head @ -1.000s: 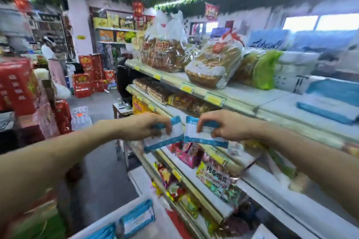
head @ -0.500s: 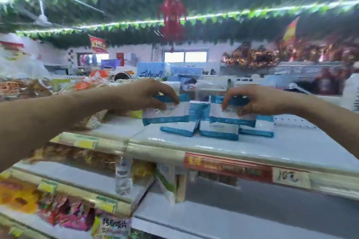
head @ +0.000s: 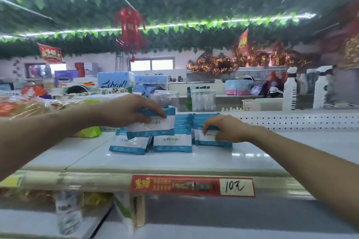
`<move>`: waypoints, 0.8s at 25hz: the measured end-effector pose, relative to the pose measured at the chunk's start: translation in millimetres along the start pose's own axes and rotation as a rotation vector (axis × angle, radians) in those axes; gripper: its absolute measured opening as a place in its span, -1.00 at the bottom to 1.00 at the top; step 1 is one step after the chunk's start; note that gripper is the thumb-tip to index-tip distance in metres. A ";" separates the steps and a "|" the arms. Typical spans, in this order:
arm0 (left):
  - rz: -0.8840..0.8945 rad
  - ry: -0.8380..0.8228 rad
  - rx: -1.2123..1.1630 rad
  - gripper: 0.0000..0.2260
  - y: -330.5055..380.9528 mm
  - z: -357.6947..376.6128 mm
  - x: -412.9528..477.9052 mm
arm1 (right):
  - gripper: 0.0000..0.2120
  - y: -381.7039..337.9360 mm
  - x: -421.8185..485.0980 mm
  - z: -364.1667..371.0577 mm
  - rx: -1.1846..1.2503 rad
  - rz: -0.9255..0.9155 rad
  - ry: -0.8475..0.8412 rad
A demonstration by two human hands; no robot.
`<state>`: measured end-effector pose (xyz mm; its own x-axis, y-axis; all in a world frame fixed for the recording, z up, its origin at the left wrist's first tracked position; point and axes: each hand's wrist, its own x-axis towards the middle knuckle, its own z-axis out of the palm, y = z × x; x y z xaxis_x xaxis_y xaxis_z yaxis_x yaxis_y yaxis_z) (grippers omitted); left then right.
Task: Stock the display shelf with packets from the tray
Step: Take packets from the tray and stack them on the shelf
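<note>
The left hand is clamped on the top edge of 1 white flat plastic packet with blue bands, thumb and fingers pinching it, and holds it upright and clear of the glossy white display shelf, directly above the row below the hand. The right hand is closed around a second white-and-blue packet, fingers curled over its top edge; this packet stands at the front of the row beneath that hand and appears to touch the shelf, though contact at its base cannot be confirmed. Between the 2 hands stands a middle row of identical packets, and a further row sits just under the left hand's packet; all 3 rows run back from the hands toward the white perforated rear panel. Below the hands, the shelf edge carries a red price label with a handwritten white tag. The tray is not in view, so the remaining stock cannot be determined. Judged status: stocking is well under way; the right packet is at placement, the left packet is not yet set down, and bare shelf surface remains on either side of the rows.
</note>
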<state>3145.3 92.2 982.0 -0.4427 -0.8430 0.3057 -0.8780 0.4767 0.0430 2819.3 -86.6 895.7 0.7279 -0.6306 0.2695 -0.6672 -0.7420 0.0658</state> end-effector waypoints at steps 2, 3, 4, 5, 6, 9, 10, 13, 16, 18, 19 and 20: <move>-0.003 0.000 -0.007 -0.62 -0.9 1.6 3.7 | -0.61 7.4 14.2 10.2 -0.114 -0.048 0.044; -0.011 0.002 -0.015 -0.62 -0.6 3.1 5.6 | -0.62 12.2 19.4 16.0 -0.144 -0.067 0.064; -0.021 0.006 -0.021 -0.61 -1.0 5.4 9.2 | -0.62 16.4 22.9 21.1 -0.165 -0.078 0.084; -0.034 0.009 -0.025 -0.61 -0.2 8.2 14.2 | -0.63 19.5 24.6 25.2 -0.180 -0.086 0.106; -0.049 0.011 -0.030 -0.61 1.5 11.8 20.9 | -0.64 21.3 24.8 27.8 -0.190 -0.089 0.127; -0.032 0.011 -0.075 -0.62 17.1 28.3 49.8 | -0.59 27.3 18.2 30.6 -0.207 -0.090 0.146; -0.013 0.013 -0.086 -0.62 23.9 35.2 62.3 | -0.53 31.5 12.7 29.7 -0.198 -0.073 0.125; 0.054 0.015 -0.098 -0.63 42.2 57.7 102.1 | -0.41 50.6 -9.1 18.3 -0.106 -0.028 0.100; 0.094 -0.029 -0.107 -0.64 55.3 83.2 139.0 | -0.34 73.2 -36.0 2.6 -0.031 0.041 0.156; 0.128 -0.092 -0.075 -0.66 58.1 104.3 159.3 | -0.33 88.2 -53.6 -8.1 -0.011 0.088 0.212; 0.144 -0.121 -0.048 -0.66 57.5 114.8 166.9 | -0.34 94.8 -61.3 -13.1 0.000 0.103 0.242; 0.150 -0.131 -0.019 -0.67 54.4 124.4 173.4 | -0.36 99.6 -68.2 -18.3 0.012 0.116 0.269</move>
<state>2998.2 -59.1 919.0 -0.5892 -0.7869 0.1836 -0.7975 0.6028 0.0245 2700.3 -113.4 901.5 0.5773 -0.6295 0.5201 -0.7406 -0.6719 0.0087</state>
